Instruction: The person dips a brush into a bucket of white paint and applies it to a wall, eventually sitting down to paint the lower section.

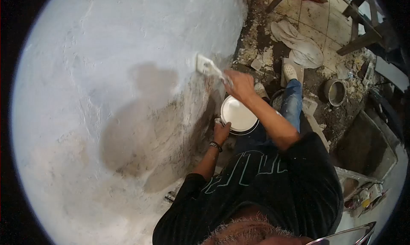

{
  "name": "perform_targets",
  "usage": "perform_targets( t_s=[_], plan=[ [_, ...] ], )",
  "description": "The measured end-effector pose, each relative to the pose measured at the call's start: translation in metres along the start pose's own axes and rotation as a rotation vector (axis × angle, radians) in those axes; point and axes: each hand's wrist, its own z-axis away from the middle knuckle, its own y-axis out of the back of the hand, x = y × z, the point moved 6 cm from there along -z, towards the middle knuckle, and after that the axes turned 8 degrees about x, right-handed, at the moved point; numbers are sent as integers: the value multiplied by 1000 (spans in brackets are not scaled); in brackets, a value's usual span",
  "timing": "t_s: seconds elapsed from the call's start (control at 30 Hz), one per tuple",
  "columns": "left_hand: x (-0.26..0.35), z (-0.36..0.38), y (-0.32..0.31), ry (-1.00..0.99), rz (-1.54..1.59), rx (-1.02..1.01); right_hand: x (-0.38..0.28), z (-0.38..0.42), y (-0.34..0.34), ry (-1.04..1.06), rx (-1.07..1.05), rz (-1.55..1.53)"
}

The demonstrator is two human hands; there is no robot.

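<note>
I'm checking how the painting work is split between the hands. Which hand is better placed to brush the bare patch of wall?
The right hand: it grips the paintbrush, whose bristles touch the wall at the painted edge above the bare patch. The left hand is occupied, gripping the rim of the paint bucket.

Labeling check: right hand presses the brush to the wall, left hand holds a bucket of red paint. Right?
Not quite. In the head view the bucket in the left hand holds white paint, not red. The right hand does press the brush to the wall.
</note>
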Motion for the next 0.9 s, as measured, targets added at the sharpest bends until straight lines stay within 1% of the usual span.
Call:
perform_targets(
  t_s=[0.1,0.13,0.2,0.23,0.27,0.33,0.37,0.4,0.43,0.5,0.57,0.6,0.67,0.7,0.73,0.77,0.8,0.9],
  plan=[
    [4,-8,-7,-177,7,88,-2,21,23,105,64,-225],
    [14,-6,-10,-151,7,60,6,20,13,154,155,-325],
    [33,-3,-12,-99,-3,6,25,3,-20,111,153,-307],
    [33,-5,-16,-65,28,2,35,-9,-33,91,153,-301],
    [31,-6,-19,-28,56,-1,50,-19,-52,22,49,-311],
    [30,-14,-21,-27,98,-13,76,-25,-79,73,56,-241],
    [31,-20,-25,-63,121,-21,94,-30,-89,104,58,-199],
    [28,-23,-32,-89,148,-30,113,-34,-93,65,5,-160],
    [12,-24,-37,-116,182,-16,128,-30,-94,15,-58,-124],
    [0,-51,-54,-215,260,10,154,-43,-98,-43,-147,-20],
    [20,-48,-66,-195,217,22,171,-44,-115,-90,-265,91],
    [27,-54,-70,-191,193,32,179,-50,-120,-97,-289,122],
    [14,-66,-82,-65,132,-23,192,-56,-131,-118,-354,174],
    [12,-70,-87,-39,131,-39,204,-58,-136,-164,-395,225],
    [10,-73,-91,-14,130,-55,220,-58,-137,-213,-438,283],
    [14,-79,-96,-31,162,-55,236,-58,-135,-261,-476,347],
    [18,-85,-100,-46,195,-53,255,-52,-131,-214,-323,321],
    [12,-102,-104,52,120,-12,244,-26,-49,-201,-217,203]
  ],
)
